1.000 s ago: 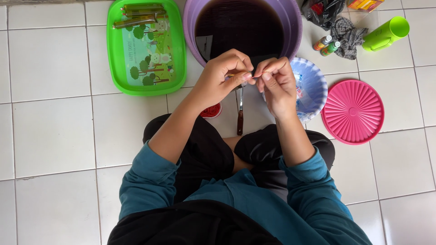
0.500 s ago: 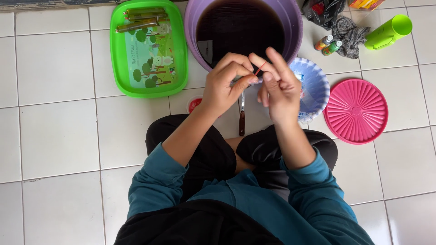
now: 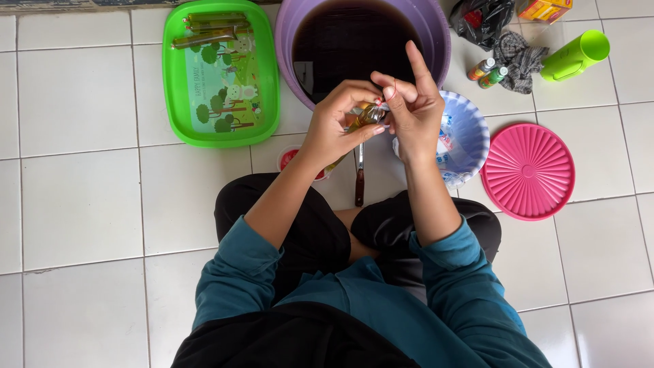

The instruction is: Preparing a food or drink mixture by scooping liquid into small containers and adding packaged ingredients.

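Looking down at my own two hands here, both up over the near rim of the purple tub (image 3: 436, 41) of dark liquid. My left hand (image 3: 337, 126) has thumb and forefinger pinched shut on the neck of a small clear pouch (image 3: 364, 117) of amber liquid. The pouch hangs from that pinch, long axis slanting down and back toward my left wrist, so its body sits under my palm and only the gathered top pokes out on the right.

That's where my right hand (image 3: 409, 112) comes in, pressed right against the left. It's got a red rubber band (image 3: 394, 87) looped across its fingers, forefinger sticking straight up, the rest curled in at the pouch top (can't honestly tell if the band already circles the neck or just rides the fingers). So the right hand is the one nearer the band, the left nearer the pouch body.

Below my hands on the tile: a knife (image 3: 358, 174) pointing away from me, a blue bowl (image 3: 473, 133) just right of it.
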